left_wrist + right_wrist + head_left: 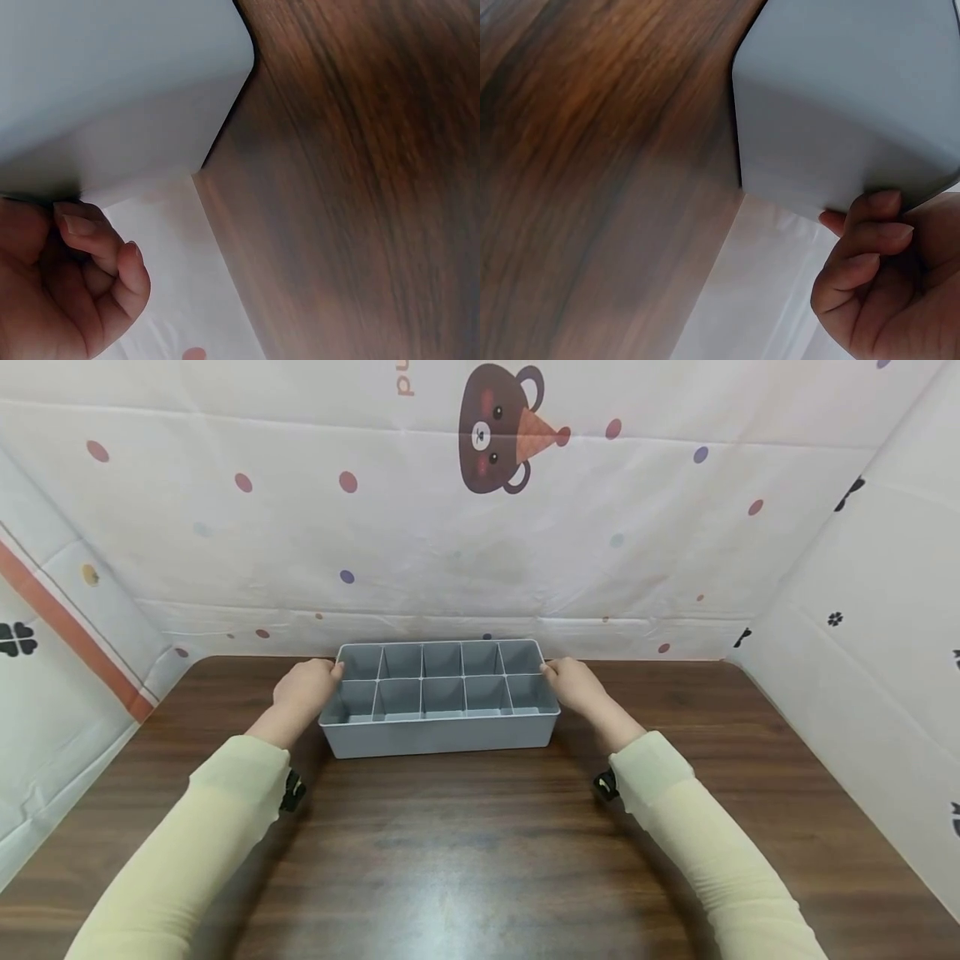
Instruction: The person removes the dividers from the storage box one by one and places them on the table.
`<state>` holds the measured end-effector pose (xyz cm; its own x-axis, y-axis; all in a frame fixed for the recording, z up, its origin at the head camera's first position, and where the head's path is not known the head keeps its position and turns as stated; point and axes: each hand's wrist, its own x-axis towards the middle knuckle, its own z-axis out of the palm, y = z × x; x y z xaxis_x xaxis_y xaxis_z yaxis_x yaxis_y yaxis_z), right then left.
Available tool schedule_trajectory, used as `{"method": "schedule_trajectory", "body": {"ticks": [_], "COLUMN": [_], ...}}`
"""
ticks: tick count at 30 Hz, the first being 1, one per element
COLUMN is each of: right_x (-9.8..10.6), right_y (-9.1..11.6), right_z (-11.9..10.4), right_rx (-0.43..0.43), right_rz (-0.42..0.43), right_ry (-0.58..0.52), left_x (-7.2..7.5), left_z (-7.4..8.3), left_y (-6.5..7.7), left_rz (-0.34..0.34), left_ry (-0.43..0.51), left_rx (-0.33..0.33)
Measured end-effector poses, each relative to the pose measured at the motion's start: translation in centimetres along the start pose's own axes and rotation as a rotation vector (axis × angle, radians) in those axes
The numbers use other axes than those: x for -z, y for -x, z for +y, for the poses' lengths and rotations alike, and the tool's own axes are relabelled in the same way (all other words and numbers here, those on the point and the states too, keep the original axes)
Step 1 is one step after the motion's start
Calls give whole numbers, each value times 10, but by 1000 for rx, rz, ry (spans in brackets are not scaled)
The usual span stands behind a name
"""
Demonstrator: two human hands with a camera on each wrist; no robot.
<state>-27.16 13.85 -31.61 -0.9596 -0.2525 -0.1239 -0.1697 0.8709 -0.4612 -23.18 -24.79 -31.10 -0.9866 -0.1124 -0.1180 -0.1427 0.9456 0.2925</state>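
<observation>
Gray divided tray sits at the far side of the counter, centered in front of you, close to the patterned sheet hung behind. You've got both hands on it: left hand grasping the left end at the rim, right hand grasping the right end likewise, thumbs up at the rim, fingers curled against the outer end walls in the wrist views. Neither is released. Tray upright, its front edge a touch askew, left end slightly nearer you; the base looks to be down on the wood, though a tiny gap underneath couldn't be ruled out. Ten compartments, two rows of five; you can see gray dividers and, in the front row, some floor. Progress, as far as one moment shows: two-ended hold done, tray level enough and under control. Left, by my judgement: finish positioning if the spot isn't final, then let go at both ends. Can't tell whether you're at the start or the end of handling it; the grip alone fits either. Both forearms reach forward, sleeves at the wrists.
</observation>
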Motion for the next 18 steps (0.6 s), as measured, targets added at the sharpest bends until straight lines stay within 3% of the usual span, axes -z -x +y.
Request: {"method": "schedule_trajectory", "body": {"ticks": [18], "right_x": [10], "right_y": [5], "right_z": [14], "right_rx": [-28], "right_rz": [1], "right_ry": [-6], "left_x": [-7], "left_z": [16], "left_y": [-9], "left_rz": [18], "left_ry": [3], "left_rx": [-61]}}
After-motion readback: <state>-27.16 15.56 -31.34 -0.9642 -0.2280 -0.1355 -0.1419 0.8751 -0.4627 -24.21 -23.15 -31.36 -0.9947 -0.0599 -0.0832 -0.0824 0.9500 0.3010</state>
